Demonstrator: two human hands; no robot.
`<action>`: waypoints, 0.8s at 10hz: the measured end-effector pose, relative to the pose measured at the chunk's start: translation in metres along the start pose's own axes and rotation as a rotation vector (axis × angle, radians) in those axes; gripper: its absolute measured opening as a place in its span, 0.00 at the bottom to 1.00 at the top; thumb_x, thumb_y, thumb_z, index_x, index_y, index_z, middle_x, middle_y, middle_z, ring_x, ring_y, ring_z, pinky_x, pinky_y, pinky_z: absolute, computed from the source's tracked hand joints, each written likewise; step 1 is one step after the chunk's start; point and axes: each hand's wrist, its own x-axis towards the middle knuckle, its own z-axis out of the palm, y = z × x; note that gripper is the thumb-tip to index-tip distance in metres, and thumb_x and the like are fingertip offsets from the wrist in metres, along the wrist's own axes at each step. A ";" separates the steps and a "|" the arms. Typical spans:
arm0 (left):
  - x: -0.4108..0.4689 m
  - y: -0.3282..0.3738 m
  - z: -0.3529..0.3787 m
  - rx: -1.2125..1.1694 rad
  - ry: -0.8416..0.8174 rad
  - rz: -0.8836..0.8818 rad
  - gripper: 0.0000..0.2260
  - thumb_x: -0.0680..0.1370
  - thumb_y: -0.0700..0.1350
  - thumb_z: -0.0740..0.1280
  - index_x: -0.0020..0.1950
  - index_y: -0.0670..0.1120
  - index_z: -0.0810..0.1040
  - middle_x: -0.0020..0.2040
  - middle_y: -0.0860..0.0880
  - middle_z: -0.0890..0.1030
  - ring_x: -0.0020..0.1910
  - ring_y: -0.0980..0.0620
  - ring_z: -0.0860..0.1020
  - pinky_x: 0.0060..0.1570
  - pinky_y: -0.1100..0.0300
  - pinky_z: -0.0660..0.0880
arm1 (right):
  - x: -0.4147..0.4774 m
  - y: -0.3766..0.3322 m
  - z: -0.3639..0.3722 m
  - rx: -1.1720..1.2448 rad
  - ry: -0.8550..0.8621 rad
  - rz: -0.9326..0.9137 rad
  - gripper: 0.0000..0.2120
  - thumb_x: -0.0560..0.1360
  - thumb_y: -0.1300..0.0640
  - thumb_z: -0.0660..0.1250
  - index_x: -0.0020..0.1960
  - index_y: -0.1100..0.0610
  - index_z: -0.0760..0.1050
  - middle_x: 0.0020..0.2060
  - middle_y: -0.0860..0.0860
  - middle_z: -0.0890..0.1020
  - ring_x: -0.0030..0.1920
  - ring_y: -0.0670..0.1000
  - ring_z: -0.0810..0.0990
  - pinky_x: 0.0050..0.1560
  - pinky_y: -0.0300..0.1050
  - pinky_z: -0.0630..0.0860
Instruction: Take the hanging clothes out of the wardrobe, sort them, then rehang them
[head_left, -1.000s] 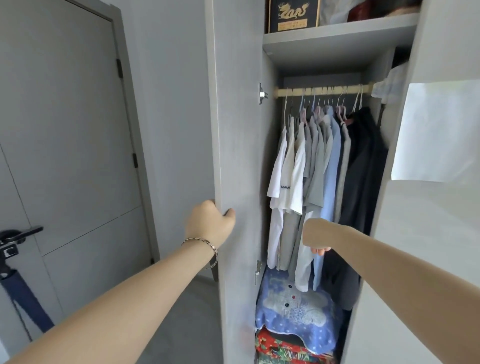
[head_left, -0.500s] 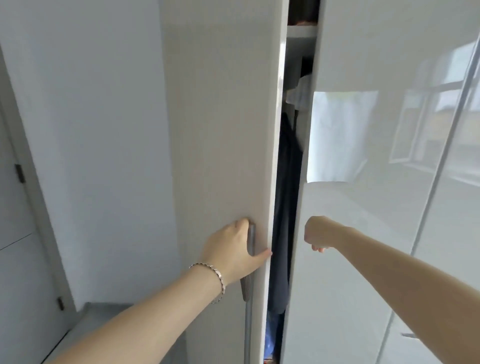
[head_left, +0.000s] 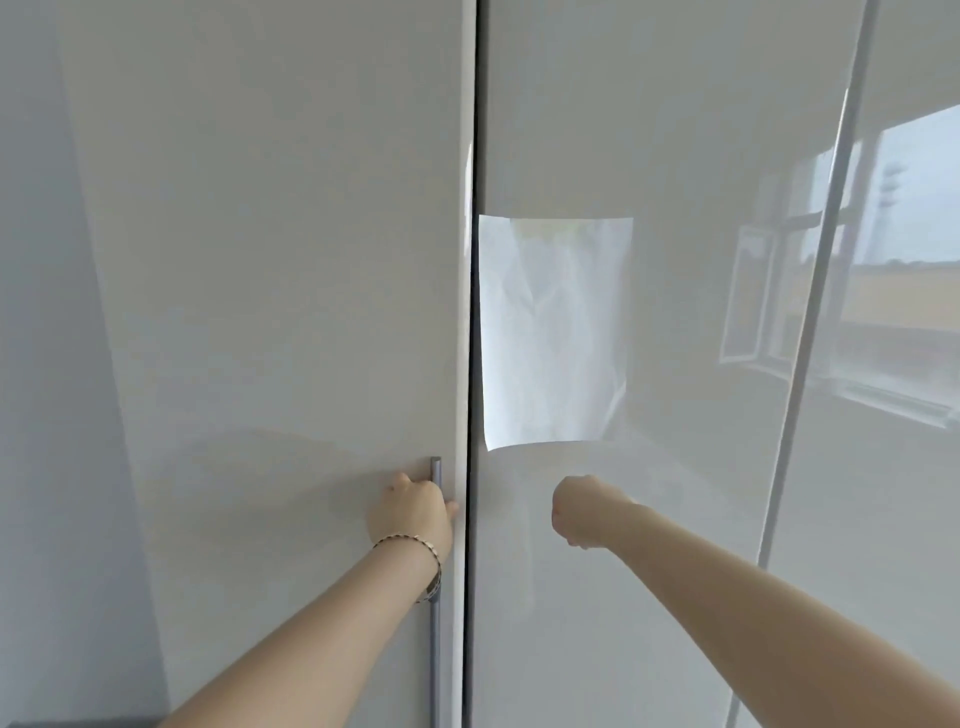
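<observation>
Wardrobe (head_left: 285, 260) fills the frame, seen close. Both hands are at its doors, low centre.

- Left hand (head_left: 410, 512): low centre, wrapped round the top of the handle (head_left: 435, 649) on the left door (head_left: 311, 364). Thumb lies at the door's right edge. Beaded bracelet (head_left: 415, 540) on the wrist.
- Right hand (head_left: 576, 509): just right of centre, clenched into a fist with nothing in it, in front of the right door (head_left: 675, 545). Can't tell whether the knuckles touch the panel.
- A thin dark gap (head_left: 471, 597) runs top to bottom between the two doors and passes between the hands. Left door nearly flush with the right.
- Clothes: hidden behind the doors.

Look of the wardrobe: pale grey, high-gloss panels. The handle is a slim grey metal bar, upright, running down to the bottom edge of the frame. A white sheet of paper (head_left: 553, 332) is stuck on the right door above the right hand, its left edge against the gap and its lower edge curling.

Room: a window reflection (head_left: 883, 286) shows on the gloss at the right of the frame, crossed by a slanting pale strip (head_left: 810, 338). Plain grey-blue wall (head_left: 47, 364) at the far left. A dark sliver of floor (head_left: 78, 723) in the lower left corner.
</observation>
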 end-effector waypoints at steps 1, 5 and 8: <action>0.023 0.014 0.006 0.046 -0.019 -0.046 0.14 0.82 0.49 0.56 0.58 0.43 0.77 0.55 0.46 0.78 0.54 0.46 0.77 0.44 0.60 0.69 | 0.020 0.004 0.001 -0.027 -0.065 -0.027 0.10 0.70 0.66 0.57 0.34 0.58 0.73 0.40 0.54 0.83 0.38 0.54 0.77 0.37 0.40 0.72; 0.050 0.033 0.008 0.176 -0.087 -0.078 0.14 0.81 0.42 0.57 0.65 0.41 0.72 0.66 0.44 0.73 0.65 0.47 0.72 0.60 0.58 0.71 | 0.018 0.029 0.000 -0.007 -0.028 -0.058 0.08 0.71 0.67 0.56 0.37 0.58 0.70 0.41 0.55 0.80 0.39 0.55 0.76 0.41 0.42 0.73; 0.037 0.043 -0.072 -0.087 0.024 -0.024 0.10 0.77 0.37 0.58 0.55 0.41 0.75 0.52 0.44 0.79 0.55 0.44 0.78 0.49 0.59 0.72 | -0.047 0.032 -0.063 0.014 0.113 -0.325 0.10 0.76 0.59 0.59 0.44 0.51 0.79 0.45 0.48 0.83 0.43 0.49 0.78 0.51 0.42 0.75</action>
